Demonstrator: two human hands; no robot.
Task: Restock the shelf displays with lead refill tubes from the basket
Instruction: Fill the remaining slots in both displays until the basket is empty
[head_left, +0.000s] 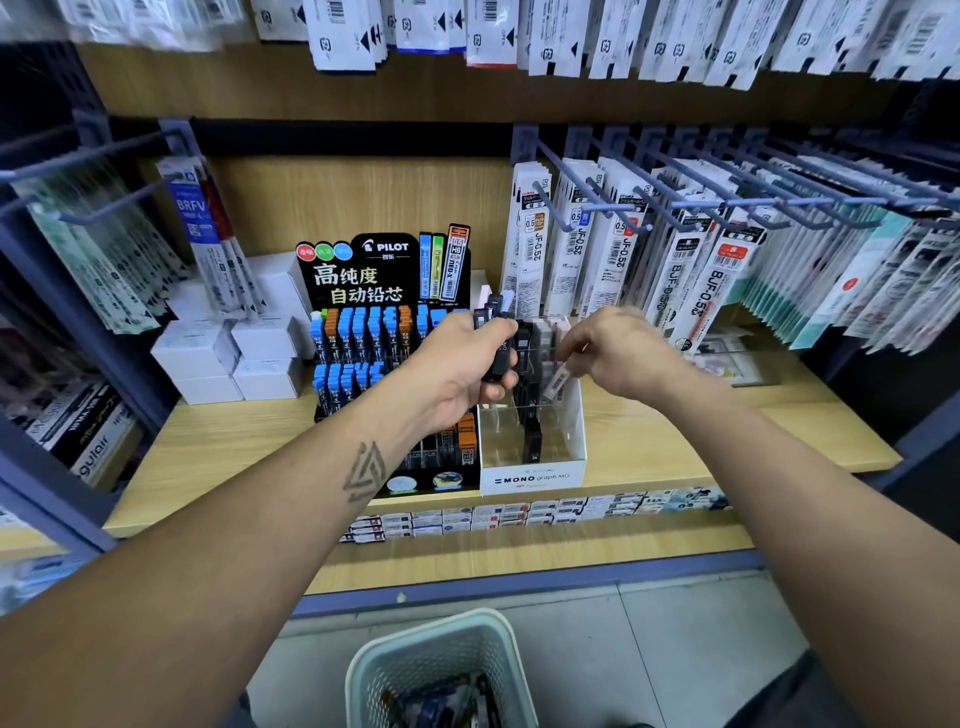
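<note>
- Hanging refill packs (104, 270) on hooks crowd the far left; their lower ends overhang the wooden shelf (727, 415).
- White boxes (228, 353) are stacked at the rear left of the shelf, just beside the black Pilot display (374, 322), which holds rows of blue- and orange-capped tubes.
- Bare shelf lies in front of the white boxes, out to the front edge.
- Left hand (467, 364): grip clamped round a bundle of dark lead refill tubes (496, 332), held upright above the seam between the Pilot display and the white Mono display box (530, 475).
- The Mono display box stands at the shelf's front edge, touching the Pilot display; its near compartments look mostly vacant, with dark tubes standing further back.
- Right hand (618, 353): grip pinched on a single pale tube (558, 382), tilted, over the box's right wall.
- Right of the box the shelf surface is bare to its edge, under rows of hanging packs (701, 260).
- Basket (441, 670) sits on the floor below, near the shelf's front, more tubes inside.
</note>
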